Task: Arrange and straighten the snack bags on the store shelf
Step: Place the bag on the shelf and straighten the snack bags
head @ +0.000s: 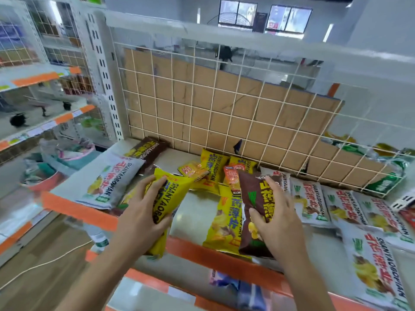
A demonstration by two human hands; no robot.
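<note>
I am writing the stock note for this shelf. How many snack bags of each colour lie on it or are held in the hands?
Yellow bags: 4, one in the left hand
Brown bags: 2, one in the right hand
White bags: 6
Small orange packets: 2
Total: 14, counting only bags that show plainly; others may lie hidden beneath.

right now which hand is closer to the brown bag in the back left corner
Left. The left hand, gripping a yellow bag, is in front of the corner brown bag; the right hand, holding another brown bag, is farther right.
</note>
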